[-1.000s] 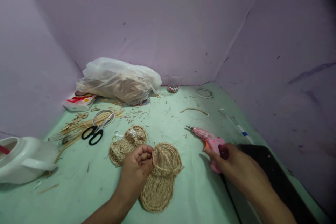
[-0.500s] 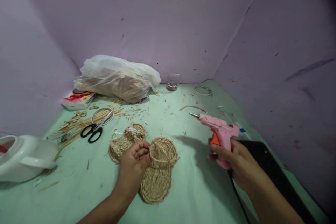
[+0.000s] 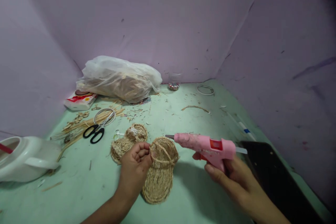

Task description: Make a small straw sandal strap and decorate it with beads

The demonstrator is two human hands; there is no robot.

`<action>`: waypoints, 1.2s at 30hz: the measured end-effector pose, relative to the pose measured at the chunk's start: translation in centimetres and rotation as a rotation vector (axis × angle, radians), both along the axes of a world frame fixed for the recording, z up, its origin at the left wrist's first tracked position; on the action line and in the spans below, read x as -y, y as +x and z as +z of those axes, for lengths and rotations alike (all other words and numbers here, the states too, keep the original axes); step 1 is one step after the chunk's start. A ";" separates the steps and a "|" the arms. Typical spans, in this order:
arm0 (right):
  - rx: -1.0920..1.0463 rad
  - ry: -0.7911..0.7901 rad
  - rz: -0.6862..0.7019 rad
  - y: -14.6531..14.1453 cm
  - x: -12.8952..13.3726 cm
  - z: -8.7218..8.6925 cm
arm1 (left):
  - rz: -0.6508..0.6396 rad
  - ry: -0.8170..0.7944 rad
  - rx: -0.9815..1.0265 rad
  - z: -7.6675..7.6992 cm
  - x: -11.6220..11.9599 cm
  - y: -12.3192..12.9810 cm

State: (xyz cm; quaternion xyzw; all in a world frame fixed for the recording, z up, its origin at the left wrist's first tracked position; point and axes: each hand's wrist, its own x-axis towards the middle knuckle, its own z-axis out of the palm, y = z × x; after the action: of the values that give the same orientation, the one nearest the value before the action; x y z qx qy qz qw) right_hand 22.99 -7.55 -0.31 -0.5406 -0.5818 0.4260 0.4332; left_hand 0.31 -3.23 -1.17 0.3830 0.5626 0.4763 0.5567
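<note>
A small woven straw slipper (image 3: 159, 178) lies on the pale green table, its toe end away from me. My left hand (image 3: 138, 162) pinches the left edge of its upper strap. In my right hand (image 3: 231, 178) is a pink hot glue gun (image 3: 202, 143), held by its handle, with a clear glue stick poking out of the back. The nozzle points left, close above the slipper's toe end; whether it touches cannot be made out. Behind my left hand rests a second woven slipper (image 3: 128, 141) with white beads on it, partly hidden by that hand.
Black-handled scissors (image 3: 98, 129) lie over straw strands and a ring at left. A white jug (image 3: 28, 159) stands at the left edge, a plastic bag (image 3: 119, 78) at the back. A jar of beads (image 3: 173, 85) sits by the wall. A dark phone-like slab (image 3: 275, 178) lies at right.
My right hand has brought the glue gun left and turned it, so its nozzle is now near the slipper's toe. My left hand keeps its pinch in nearly the same place.
</note>
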 end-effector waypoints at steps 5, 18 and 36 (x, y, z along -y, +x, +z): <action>0.205 0.010 0.083 0.6 0.1 -0.7 | 0.014 0.026 -0.026 0.3 0.1 0.2; 0.400 0.028 0.101 0.5 0.4 -1.6 | 0.010 0.056 -0.049 0.3 0.2 0.3; 0.529 0.114 0.092 -0.4 0.4 -0.5 | -0.010 0.110 -0.047 0.3 0.4 0.4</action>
State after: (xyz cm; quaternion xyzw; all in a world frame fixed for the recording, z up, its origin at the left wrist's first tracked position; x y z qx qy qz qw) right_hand 22.59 -7.93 -0.77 -0.5809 -0.7217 0.2558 0.2763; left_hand 0.74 -3.64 -0.85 0.4267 0.5466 0.4947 0.5238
